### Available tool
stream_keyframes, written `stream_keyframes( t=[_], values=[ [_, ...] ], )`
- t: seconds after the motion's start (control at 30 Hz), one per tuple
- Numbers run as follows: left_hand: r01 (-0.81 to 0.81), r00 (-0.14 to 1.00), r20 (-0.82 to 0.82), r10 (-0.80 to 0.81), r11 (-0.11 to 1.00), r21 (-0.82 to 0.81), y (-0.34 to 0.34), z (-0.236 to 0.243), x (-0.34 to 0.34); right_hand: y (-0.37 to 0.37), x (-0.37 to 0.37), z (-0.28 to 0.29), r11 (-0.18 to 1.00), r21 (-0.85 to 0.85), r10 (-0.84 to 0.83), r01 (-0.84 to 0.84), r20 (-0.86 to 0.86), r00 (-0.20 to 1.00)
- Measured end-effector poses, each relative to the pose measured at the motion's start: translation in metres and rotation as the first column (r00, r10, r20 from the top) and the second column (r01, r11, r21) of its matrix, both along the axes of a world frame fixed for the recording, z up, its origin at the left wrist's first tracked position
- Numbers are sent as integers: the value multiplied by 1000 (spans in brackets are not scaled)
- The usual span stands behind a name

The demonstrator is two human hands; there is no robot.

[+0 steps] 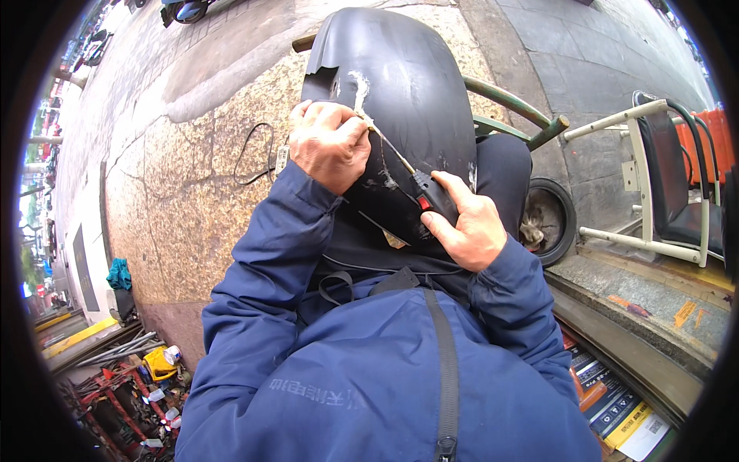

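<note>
A large curved black plastic panel (412,61) lies across my lap, with a jagged notch at its left edge and rough whitish seams and scuffs on its surface. My right hand (471,225) is wrapped round the black handle of a soldering iron (425,192) that has a red switch. Its thin metal shaft slants up and left over the panel toward my left hand (331,146). The fingers of that hand are pinched together by the shaft's tip, beside a pale seam. What they hold is too small to make out.
A green tubular frame (512,108) sticks out from under the panel. At right stand a metal-framed chair (654,177) and a black tyre (568,223). A thin dark cord loop (245,154) lies on the stone paving. Red racks of tools (115,408) sit at lower left, boxes (616,408) at lower right.
</note>
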State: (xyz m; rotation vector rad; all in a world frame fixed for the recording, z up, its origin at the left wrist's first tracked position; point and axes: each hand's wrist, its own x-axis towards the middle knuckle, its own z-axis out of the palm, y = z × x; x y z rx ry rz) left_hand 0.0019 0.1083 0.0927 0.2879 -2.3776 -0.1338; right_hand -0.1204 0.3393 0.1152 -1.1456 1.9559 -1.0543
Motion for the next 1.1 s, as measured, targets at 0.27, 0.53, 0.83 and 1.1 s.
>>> stream_keyframes(
  t=[0.27, 0.53, 0.83, 1.1],
  values=[
    [10, 999, -33, -10, 1000, 4, -3, -4, 0, 1, -3, -3, 1000, 8, 7, -7, -6, 1000],
    [-8, 1000, -13, 8, 1000, -5, -2, -3, -1, 0, -6, 0, 999, 32, 16, -16, -9, 1000],
    [-9, 1000, -10, 9, 1000, -21, -1, 0, -3, 4, -7, -1, 1000, -20, -9, 8, -31, 999],
    [-33, 999, 10, 32, 998, 59, 0, -1, 7, -1, -8, 4, 1000, 24, 21, -20, -29, 999]
  ],
)
